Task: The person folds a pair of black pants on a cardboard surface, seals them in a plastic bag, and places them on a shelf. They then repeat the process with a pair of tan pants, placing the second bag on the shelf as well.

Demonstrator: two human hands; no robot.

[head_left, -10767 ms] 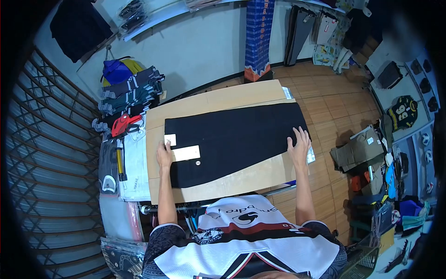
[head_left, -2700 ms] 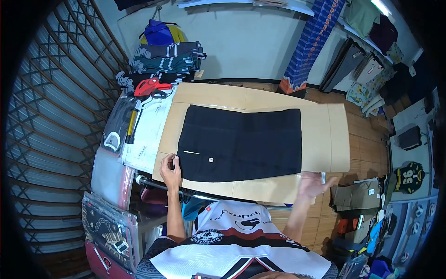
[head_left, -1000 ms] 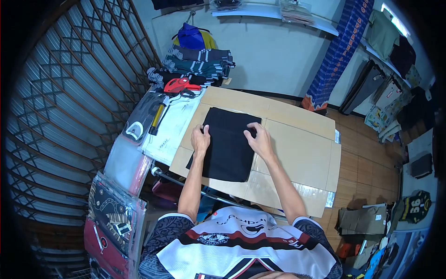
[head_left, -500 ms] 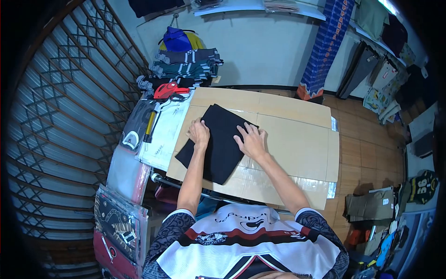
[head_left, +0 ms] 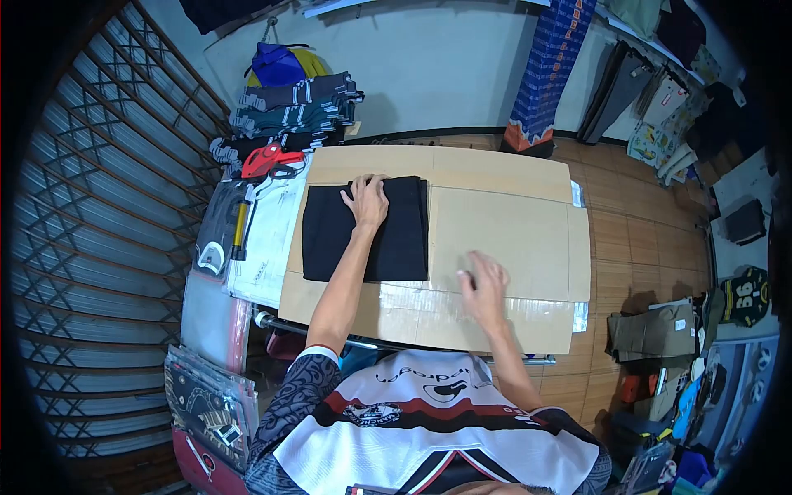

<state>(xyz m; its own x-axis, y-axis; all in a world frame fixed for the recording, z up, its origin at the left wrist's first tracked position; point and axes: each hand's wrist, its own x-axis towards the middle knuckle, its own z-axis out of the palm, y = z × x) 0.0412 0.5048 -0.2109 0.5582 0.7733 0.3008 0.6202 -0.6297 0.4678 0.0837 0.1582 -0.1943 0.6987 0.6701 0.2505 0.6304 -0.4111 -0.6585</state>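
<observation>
A folded black cloth lies as a near rectangle on a cardboard sheet that covers the table. My left hand rests on the upper middle of the cloth, fingers spread and palm down. To the right of the cloth, my right hand hovers over the cardboard, slightly blurred, with its fingers apart and nothing in them. Several layered edges show along the right side of the cloth.
A red tool and a yellow-and-black tool lie left of the cardboard. Behind them is a stack of folded garments. A blue wrapped pillar stands behind the table, and brown clothes are at the right.
The cloth has turned from a slanted position to lie square with the cardboard. My left hand has moved onto its middle, and my right hand has let go and moved right and nearer my body.
</observation>
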